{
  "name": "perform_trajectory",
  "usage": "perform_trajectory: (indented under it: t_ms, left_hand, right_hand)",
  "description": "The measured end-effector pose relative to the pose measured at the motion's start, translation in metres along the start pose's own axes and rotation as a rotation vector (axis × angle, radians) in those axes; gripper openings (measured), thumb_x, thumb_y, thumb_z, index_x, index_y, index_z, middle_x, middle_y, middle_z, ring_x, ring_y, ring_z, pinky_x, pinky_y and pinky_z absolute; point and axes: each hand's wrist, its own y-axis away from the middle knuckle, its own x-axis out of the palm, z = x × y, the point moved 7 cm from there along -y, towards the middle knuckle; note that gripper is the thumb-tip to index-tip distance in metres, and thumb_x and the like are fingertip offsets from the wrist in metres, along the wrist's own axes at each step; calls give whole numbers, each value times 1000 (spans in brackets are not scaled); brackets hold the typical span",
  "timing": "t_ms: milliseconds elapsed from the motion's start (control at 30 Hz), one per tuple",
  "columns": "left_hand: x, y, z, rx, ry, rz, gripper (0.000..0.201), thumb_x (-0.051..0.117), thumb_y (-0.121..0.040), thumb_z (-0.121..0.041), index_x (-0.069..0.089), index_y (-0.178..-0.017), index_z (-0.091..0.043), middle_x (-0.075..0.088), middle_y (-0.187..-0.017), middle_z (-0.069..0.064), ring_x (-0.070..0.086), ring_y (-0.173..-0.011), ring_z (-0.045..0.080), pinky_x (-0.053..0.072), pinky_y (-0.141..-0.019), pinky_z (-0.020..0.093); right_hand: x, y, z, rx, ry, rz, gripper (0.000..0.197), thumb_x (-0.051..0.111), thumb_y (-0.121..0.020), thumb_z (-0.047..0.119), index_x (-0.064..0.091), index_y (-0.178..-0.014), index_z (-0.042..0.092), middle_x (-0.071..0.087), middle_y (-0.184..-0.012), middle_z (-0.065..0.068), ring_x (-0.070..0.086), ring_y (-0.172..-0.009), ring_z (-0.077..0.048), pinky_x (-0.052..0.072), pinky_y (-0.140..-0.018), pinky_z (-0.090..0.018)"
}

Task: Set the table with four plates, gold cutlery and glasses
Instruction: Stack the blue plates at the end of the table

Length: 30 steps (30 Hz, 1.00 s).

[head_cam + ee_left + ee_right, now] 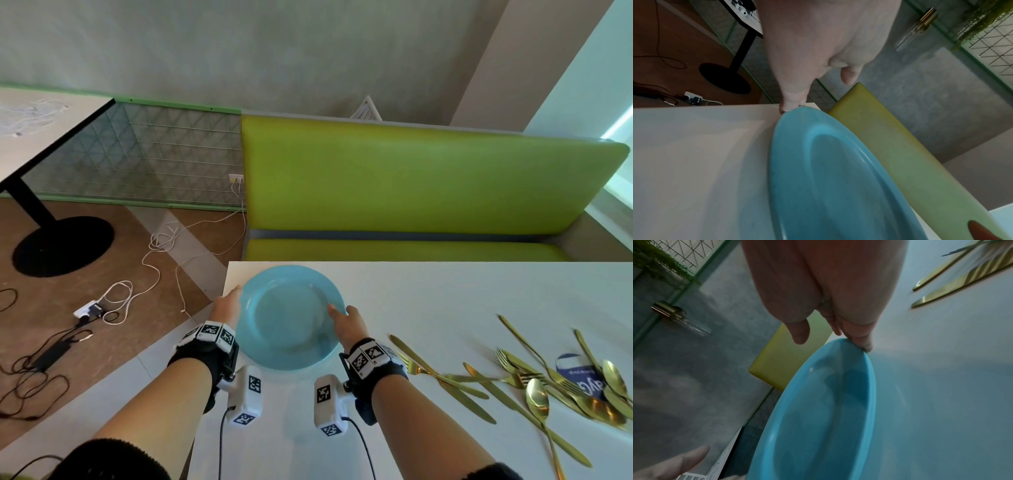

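A light-blue plate (291, 318) lies at the far left corner of the white table (428, 298), seen close up as the plate (838, 178) and the plate (818, 418) in the wrist views. My left hand (226, 308) lies along its left rim, straight fingertips (790, 105) touching the edge, thumb lifted clear. My right hand (344, 323) touches the right rim with its fingertips (863, 340), thumb hovering above the plate. Gold cutlery (548, 383), several knives, forks and spoons, lies in a loose pile to the right. No glasses are in view.
A green bench (411, 178) runs behind the table's far edge. The table's left edge sits right beside the plate, with floor cables and a power strip (90, 310) below. Another table (34, 130) stands far left. A blue card (575, 373) lies under the cutlery.
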Motion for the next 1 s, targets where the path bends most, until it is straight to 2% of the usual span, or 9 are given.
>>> perform_trajectory:
  t_ms: [167,300,467,533,633,733,800,900,1000]
  left_hand:
    - [7,-7,2,14,62,20,76,52,-79,-54,49,-134,-1,54,-136,17,53,-123,33,40,-108,44]
    - [11,0,-4,25,44,-5,74,49,-89,-52,38,-141,0,46,-143,18,46,-130,33,35,-111,42]
    - [5,35,-22,170,-308,-214,71,40,-94,-52,36,-142,0,36,-148,24,28,-139,39,22,-113,43]
    - [11,47,-31,259,-372,-277,66,43,-94,-48,42,-138,1,41,-143,26,31,-136,40,22,-111,44]
    - [37,65,-42,378,-363,-306,58,48,-94,-39,48,-132,4,46,-136,30,35,-132,41,19,-108,42]
    - [84,94,-54,470,-368,-209,51,49,-94,-30,47,-132,4,46,-136,31,35,-130,42,22,-107,43]
    - [122,117,-58,518,-377,-111,47,52,-93,-24,50,-131,3,47,-135,29,37,-129,42,26,-108,42]
    - [180,155,-58,589,-427,40,40,55,-90,-19,55,-126,0,52,-133,27,43,-127,41,31,-107,39]
    - [232,192,-50,593,-400,174,39,54,-90,-16,55,-126,-1,51,-134,24,47,-125,38,36,-105,37]
  right_hand:
    - [-1,-2,1,6,-25,-2,59,48,-96,37,32,-142,4,46,-140,-15,45,-128,-31,37,-105,-37]
    - [-3,0,4,17,29,8,61,46,-96,40,31,-142,2,44,-142,-16,43,-130,-32,35,-105,-36]
    - [-21,12,2,36,55,39,73,47,-94,46,22,-146,2,37,-147,-16,37,-136,-31,30,-111,-37]
    - [-42,20,-1,23,8,26,74,50,-91,47,25,-145,4,45,-134,-11,44,-129,-30,34,-111,-41]
    - [-86,32,-15,36,-53,-11,63,52,-90,43,36,-138,5,47,-109,-5,53,-101,-24,46,-102,-43]
    - [-139,54,-31,76,-72,-38,29,48,-96,33,53,-107,6,54,-90,-8,55,-79,-21,49,-80,-35]
    - [-177,69,-48,102,-133,-68,26,47,-98,27,55,-106,3,55,-79,-7,54,-67,-17,47,-66,-31]
    - [-236,83,-83,149,-148,-145,30,46,-98,22,53,-120,2,62,-90,-9,56,-71,-18,47,-61,-27]
    - [-297,90,-123,213,-172,-256,14,48,-97,19,55,-92,8,55,-74,-5,52,-61,-16,45,-56,-27]
